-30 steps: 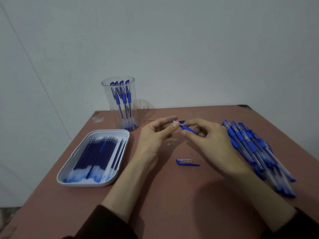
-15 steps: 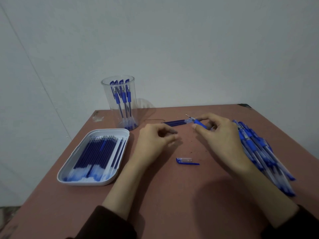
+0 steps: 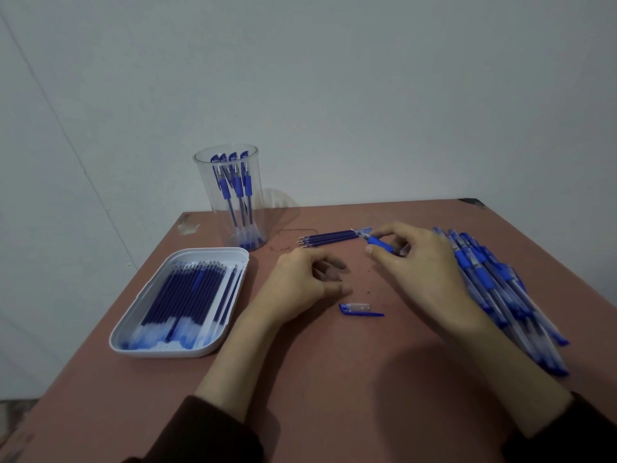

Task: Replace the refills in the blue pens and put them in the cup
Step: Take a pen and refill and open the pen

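Observation:
My right hand (image 3: 424,272) grips a blue pen (image 3: 379,242) by its rubber grip, with the uncapped tip pointing left toward a small bundle of loose refills (image 3: 329,238) lying on the table. My left hand (image 3: 297,289) rests on the table with its fingers curled, and nothing shows in it. The pen's blue cap (image 3: 360,310) lies between my hands. A clear cup (image 3: 230,202) at the back left holds several blue pens. A white tray (image 3: 213,252) of fresh refills sits at the left.
A big heap of blue pens (image 3: 497,289) lies along the right side, partly under my right wrist. The brown table (image 3: 334,379) ends close behind the cup, against a pale wall. Its left edge runs just beside the tray.
My hands have parted. The right hand carried the pen back and to the right, near the loose refills. The left hand dropped to the table and curled.

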The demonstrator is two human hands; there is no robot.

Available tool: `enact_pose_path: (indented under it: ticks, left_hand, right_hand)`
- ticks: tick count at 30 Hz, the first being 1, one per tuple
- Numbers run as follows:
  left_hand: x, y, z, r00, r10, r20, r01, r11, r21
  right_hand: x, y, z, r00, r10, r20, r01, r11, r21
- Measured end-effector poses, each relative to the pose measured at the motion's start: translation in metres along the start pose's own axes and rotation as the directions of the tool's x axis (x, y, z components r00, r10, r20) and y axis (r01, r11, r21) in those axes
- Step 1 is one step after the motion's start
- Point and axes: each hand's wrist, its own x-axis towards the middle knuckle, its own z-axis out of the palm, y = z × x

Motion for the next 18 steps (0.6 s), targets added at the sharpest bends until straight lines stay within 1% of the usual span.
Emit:
enact_pose_path:
  ticks: [3,5,8,11,13,15,18]
  left_hand:
    - [0.003,0.001,0.0,0.993,-0.023,-0.12,0.0,0.981,-0.192]
    - [0.003,0.005,0.0,0.988,-0.022,-0.151,-0.021,0.959,-0.281]
    - [0.002,0.009,-0.003,0.986,-0.021,-0.166,-0.032,0.949,-0.314]
    - [0.004,0.006,-0.007,0.974,-0.044,-0.22,-0.032,0.943,-0.33]
    - [0.004,0.003,-0.008,0.969,-0.028,-0.246,-0.044,0.959,-0.281]
    - [0.001,0.005,-0.006,0.965,0.058,-0.255,-0.095,0.986,-0.138]
    - [0.0,0.006,0.0,0.941,0.212,-0.265,-0.192,0.976,0.099]
  right_hand:
    - [-0.001,-0.001,0.001,0.994,-0.093,0.062,0.101,0.984,-0.15]
    - [-0.002,-0.002,0.004,0.979,-0.187,0.087,0.201,0.958,-0.202]
    - [-0.001,0.0,0.005,0.96,-0.266,0.091,0.281,0.931,-0.233]
    - [0.004,0.006,0.0,0.965,-0.261,0.04,0.261,0.923,-0.282]
    - [0.006,0.008,-0.002,0.967,-0.255,0.016,0.247,0.921,-0.302]
    - [0.006,0.008,-0.002,0.966,-0.258,0.03,0.254,0.914,-0.316]
    - [0.003,0.005,0.002,0.955,-0.287,0.07,0.294,0.896,-0.334]
